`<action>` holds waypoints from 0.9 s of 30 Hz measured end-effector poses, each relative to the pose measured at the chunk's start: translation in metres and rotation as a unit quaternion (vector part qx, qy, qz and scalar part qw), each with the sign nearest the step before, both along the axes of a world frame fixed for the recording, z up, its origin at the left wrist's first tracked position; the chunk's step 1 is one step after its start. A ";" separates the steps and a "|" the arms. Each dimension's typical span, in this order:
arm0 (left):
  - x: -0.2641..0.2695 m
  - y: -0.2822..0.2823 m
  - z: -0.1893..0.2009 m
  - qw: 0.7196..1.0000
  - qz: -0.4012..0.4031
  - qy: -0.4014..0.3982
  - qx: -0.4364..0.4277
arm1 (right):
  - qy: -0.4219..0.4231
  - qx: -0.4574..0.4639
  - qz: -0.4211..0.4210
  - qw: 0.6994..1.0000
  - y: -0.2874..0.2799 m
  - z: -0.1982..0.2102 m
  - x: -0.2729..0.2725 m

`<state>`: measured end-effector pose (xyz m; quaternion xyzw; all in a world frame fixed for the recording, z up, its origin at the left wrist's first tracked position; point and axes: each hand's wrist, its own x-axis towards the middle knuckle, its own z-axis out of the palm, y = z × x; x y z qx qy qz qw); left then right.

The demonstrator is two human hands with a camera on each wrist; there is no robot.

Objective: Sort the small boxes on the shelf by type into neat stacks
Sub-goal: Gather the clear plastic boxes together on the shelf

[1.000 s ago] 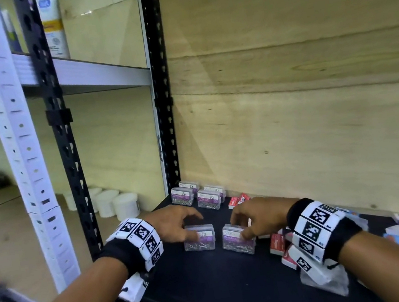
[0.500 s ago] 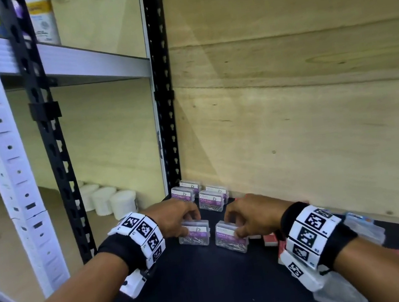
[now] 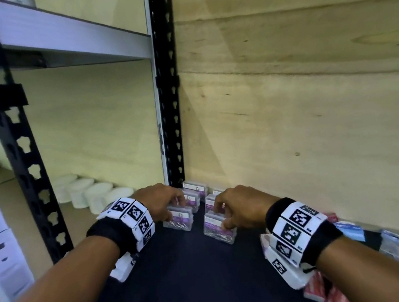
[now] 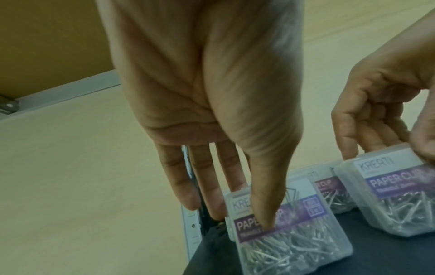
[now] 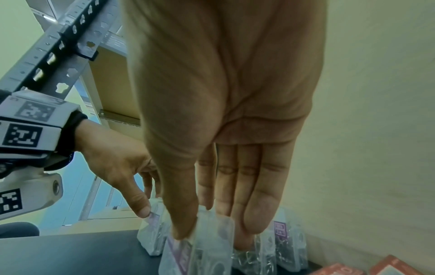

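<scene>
My left hand (image 3: 161, 202) pinches one paper-clip box (image 3: 178, 219) near the black upright (image 3: 169, 103); my right hand (image 3: 241, 208) pinches another box (image 3: 217, 229) beside it.

Clear paper-clip boxes (image 3: 177, 218) with purple labels stand in two rows, seemingly upright, on the dark shelf (image 3: 187, 278).

Both hands have slid two clear plastic paper-clip boxes (image 3: 177, 219) (image 3: 218, 226) back toward the rear purple-labelled boxes (image 3: 194, 193).
</scene>
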<state>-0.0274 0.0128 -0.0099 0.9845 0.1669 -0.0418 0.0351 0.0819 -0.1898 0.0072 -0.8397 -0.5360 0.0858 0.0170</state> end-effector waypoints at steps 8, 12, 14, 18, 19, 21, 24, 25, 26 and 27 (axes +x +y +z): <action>0.009 0.012 -0.004 1.000 -0.007 -0.020 0.005 | -0.032 0.001 0.004 0.999 0.023 -0.004 0.006; 0.011 0.016 -0.005 0.999 -0.022 -0.028 0.002 | -0.034 0.003 0.002 0.999 0.027 -0.005 0.009; 0.012 0.016 -0.005 0.999 -0.026 -0.027 0.008 | -0.036 0.003 -0.001 0.999 0.027 -0.006 0.009; 0.012 0.016 -0.006 0.999 -0.031 -0.028 0.014 | -0.028 0.002 -0.001 1.000 0.028 -0.006 0.008; 0.012 0.016 -0.006 0.999 -0.032 -0.029 0.012 | -0.028 0.002 -0.001 1.000 0.028 -0.006 0.008; 0.012 0.016 -0.006 0.999 -0.034 -0.030 0.011 | -0.029 0.001 -0.001 1.000 0.028 -0.006 0.007; 0.011 0.015 -0.005 0.999 -0.034 -0.028 0.014 | -0.029 0.001 -0.002 1.000 0.028 -0.007 0.007; 0.011 0.015 -0.005 0.999 -0.034 -0.029 0.014 | -0.028 0.002 -0.002 1.000 0.028 -0.008 0.007; 0.011 0.014 -0.003 0.999 -0.035 -0.030 0.015 | -0.027 0.002 -0.002 1.000 0.028 -0.008 0.007; 0.011 0.013 -0.002 0.999 -0.035 -0.030 0.014 | -0.026 0.003 -0.002 1.000 0.028 -0.009 0.006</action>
